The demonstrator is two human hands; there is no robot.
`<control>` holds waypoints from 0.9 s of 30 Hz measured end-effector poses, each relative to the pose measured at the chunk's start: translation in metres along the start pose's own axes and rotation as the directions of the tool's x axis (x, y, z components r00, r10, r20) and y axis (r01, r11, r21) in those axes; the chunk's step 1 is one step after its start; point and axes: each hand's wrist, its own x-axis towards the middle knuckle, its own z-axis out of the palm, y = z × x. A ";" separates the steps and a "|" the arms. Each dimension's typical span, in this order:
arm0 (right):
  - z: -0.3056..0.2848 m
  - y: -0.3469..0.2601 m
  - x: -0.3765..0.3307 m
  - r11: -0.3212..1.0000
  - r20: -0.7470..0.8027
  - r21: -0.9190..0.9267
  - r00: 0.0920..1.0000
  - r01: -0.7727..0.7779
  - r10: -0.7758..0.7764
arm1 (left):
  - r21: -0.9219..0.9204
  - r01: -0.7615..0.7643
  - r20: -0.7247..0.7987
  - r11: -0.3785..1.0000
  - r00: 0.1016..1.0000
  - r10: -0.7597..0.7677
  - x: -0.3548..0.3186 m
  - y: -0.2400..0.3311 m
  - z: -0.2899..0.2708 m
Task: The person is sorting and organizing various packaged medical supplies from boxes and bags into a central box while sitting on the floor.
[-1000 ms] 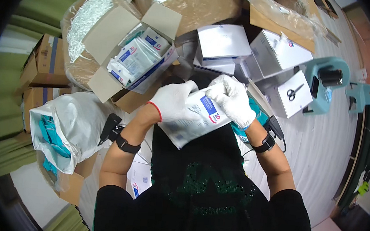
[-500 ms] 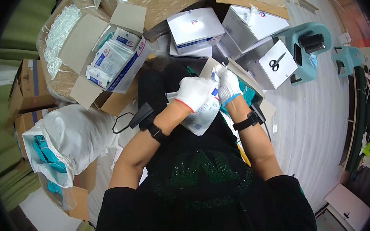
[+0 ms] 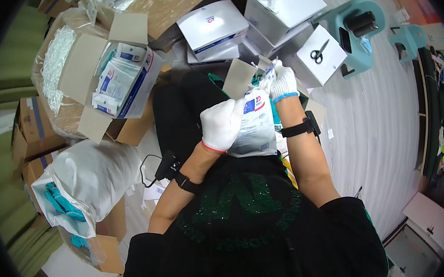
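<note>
Head view: compared with the frame half a second before, the white plastic pouch (image 3: 255,126) had been lifted higher in front of the chest and turned more upright, and the right hand (image 3: 282,82) had shifted from its side to its top edge; the left hand (image 3: 222,124) had stayed on the pouch's left side; the surrounding boxes kept their places

Left hand, in a white glove, was closed round the pouch's left edge, fingers curled and pressed together over the film; right hand, also gloved, pinched the upper corner of the pouch between thumb and fingertips, the remaining fingers folded in; the pouch hung between both hands, above the lap, its lower end resting against the black shirt

An open cardboard box (image 3: 84,81) of similar packets lay to the person's left; a white box bearing black scissors (image 3: 318,53) stood just beyond the right hand; a white sack (image 3: 89,177) of teal items sat lower left
</note>
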 end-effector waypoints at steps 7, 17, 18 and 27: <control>-0.063 -0.088 -0.046 0.796 0.438 -0.366 0.844 0.483 -0.311 | -0.125 0.591 0.443 0.797 0.752 -0.488 0.017 -0.046 0.075; -0.064 -0.119 -0.135 -0.250 0.829 -0.482 0.529 0.840 0.180 | 0.144 0.896 0.909 0.419 0.047 -0.414 0.009 -0.144 0.181; -0.070 -0.119 -0.137 -0.318 0.837 -0.456 0.522 0.831 0.166 | 0.171 0.901 0.930 0.398 -0.014 -0.368 0.019 -0.126 0.173; -0.073 -0.096 -0.140 -0.458 0.855 -0.420 0.510 0.784 0.088 | 0.027 0.957 0.920 -0.287 -0.137 -0.367 0.017 -0.100 0.150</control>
